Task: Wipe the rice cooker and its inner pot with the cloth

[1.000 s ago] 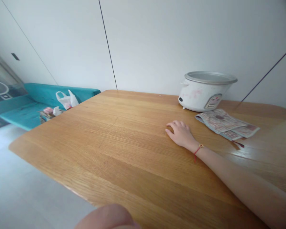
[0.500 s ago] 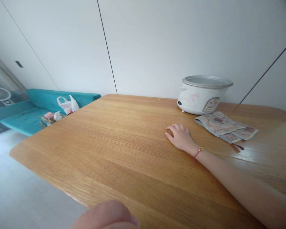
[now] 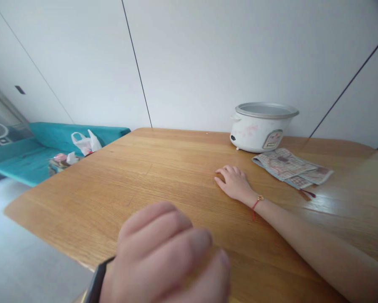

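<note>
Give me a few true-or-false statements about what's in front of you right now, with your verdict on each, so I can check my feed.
The right hand rests on the wooden table. True.
The rice cooker sits on the floor. False: it stands on the table.
The left hand wears a red bracelet. False: the red bracelet is on the right wrist.
The patterned cloth lies on the table in front of the rice cooker. True.
A white plastic bag lies on the teal couch. True.
</note>
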The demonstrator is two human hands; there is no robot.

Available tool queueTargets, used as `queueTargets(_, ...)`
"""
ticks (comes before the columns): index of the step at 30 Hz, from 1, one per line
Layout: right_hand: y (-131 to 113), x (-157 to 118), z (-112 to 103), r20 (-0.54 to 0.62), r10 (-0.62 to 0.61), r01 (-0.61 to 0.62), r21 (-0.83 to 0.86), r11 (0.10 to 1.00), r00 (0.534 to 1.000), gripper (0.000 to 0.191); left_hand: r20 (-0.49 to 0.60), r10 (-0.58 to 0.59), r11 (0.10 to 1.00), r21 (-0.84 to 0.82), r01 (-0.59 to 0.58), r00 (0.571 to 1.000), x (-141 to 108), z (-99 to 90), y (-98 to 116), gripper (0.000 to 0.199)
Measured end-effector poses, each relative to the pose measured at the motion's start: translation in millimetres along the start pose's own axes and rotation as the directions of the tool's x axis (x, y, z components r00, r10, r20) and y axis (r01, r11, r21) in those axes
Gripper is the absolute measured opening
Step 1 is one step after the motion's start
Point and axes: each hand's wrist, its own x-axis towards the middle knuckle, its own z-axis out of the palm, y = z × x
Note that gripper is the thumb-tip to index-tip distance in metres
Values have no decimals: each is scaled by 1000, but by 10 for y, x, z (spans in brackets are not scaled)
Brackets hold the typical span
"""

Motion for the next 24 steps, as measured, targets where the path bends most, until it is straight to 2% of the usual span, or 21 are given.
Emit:
queueTargets(1,-3,0,2,-2,2,-2,1,1000,1000,25,89,39,999,32,-42,995,50,86,-222,24)
queueTargets(2,-4,2,6,-5,4,-4,5,1000,1000,25,150,25,997,74,-37,988,75,173,-458,22)
queueTargets(4,1,10,13,-12,4,-3,14,1000,1000,24,199,-108,983,168,75,974,34,342,-937,18)
queueTargets(5,4,15,14,-13,3,-3,19,1000,1000,24,233,-205,968,195,161,951,-32,422,-1162,18)
queueTargets(6,8,18,13,-12,3,-2,23,1000,1000,24,249,-313,942,204,266,917,-122,498,-1368,20)
queueTargets(8,12,17,10,-3,3,-2,26,1000,1000,24,259,-524,852,164,498,811,-342,627,-1703,21)
queueTargets(10,6,3,16,5,0,-1,28,1000,1000,25,237,-674,733,96,674,699,-555,716,-1922,23)
queueTargets(11,0,-7,25,9,-2,2,30,1000,1000,25,247,-708,697,88,712,662,-639,743,-1991,23)
queueTargets(13,-10,-13,46,1,-1,1,28,1000,1000,27,266,-731,671,111,733,629,-750,769,-2065,25)
queueTargets(15,12,35,37,-58,2,-2,-5,1000,998,32,281,-722,684,158,712,632,-793,779,-2083,27)
queueTargets(17,108,173,-55,-180,14,-28,-78,997,984,46,289,-697,713,186,676,656,-802,796,-2081,27)
queueTargets(20,454,539,-397,-390,105,-182,-166,969,915,70,315,-649,759,193,622,693,-811,840,-2081,27)
queueTargets(23,975,948,-848,-553,245,-375,-134,917,796,82,335,-638,767,203,609,693,-830,876,-2087,28)
queueTargets(24,1149,1064,-975,-557,254,-387,-133,912,791,82,340,-640,766,206,609,689,-835,881,-2088,28)
